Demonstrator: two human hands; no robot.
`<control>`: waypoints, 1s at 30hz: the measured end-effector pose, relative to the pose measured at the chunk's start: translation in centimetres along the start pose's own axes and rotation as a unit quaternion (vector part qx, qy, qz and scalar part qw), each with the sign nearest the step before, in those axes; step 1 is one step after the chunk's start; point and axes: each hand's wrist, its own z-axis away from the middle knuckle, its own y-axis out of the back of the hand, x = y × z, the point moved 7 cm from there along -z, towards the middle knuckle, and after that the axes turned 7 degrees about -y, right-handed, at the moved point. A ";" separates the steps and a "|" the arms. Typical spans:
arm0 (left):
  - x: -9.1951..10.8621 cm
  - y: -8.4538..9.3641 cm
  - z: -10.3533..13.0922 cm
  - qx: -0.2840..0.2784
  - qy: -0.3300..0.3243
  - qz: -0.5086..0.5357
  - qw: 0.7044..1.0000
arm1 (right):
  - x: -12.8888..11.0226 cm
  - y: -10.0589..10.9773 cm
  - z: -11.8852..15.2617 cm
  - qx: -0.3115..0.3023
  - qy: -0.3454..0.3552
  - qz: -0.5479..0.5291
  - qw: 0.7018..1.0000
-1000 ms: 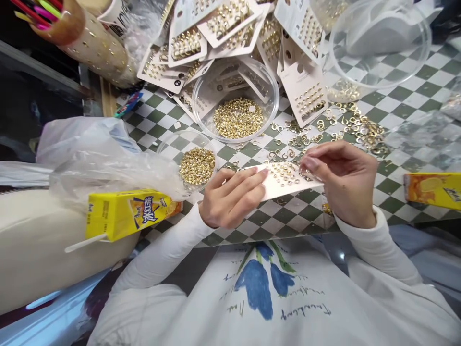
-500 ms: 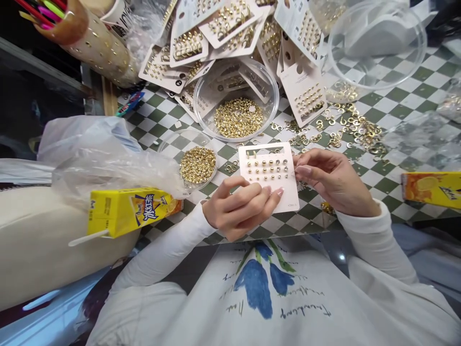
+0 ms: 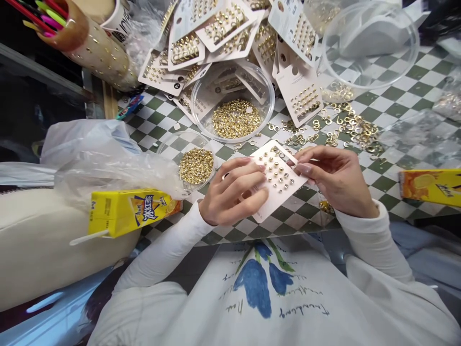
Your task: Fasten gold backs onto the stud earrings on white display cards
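Note:
My left hand grips a pale pink earring card from its left side, fingers lying over the front. Rows of gold and silvery studs cover the card, and a long slot runs along its upper right edge. The card is tilted, with that slot facing my right hand. Thumb and fingers of my right hand are pinched together at the slotted edge; whatever is between the fingertips is too small to make out. Behind the card, loose gold hook-shaped pieces are scattered on the checkered tabletop.
Clear tubs of small gold pieces, one larger and one smaller, stand beyond my left hand. Filled earring cards are piled behind. Yellow drink cartons lie left and right. A clear lid is at back right.
The earring card has turned clockwise, its slot swinging from the top toward my right hand. My left hand has shifted its hold up the card's left side.

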 end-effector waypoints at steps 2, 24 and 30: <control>0.3 -0.2 -0.2 -0.014 -0.019 -0.075 0.997 | -0.1 0.0 0.1 0.014 0.011 0.009 1.000; 1.2 -1.4 -0.9 -0.062 -0.143 -0.117 0.981 | -2.7 -0.5 1.1 -0.064 0.143 0.119 0.980; 1.1 -1.6 -0.3 -0.059 -0.148 -0.097 0.982 | -2.7 -0.9 1.2 -0.107 0.178 0.098 0.973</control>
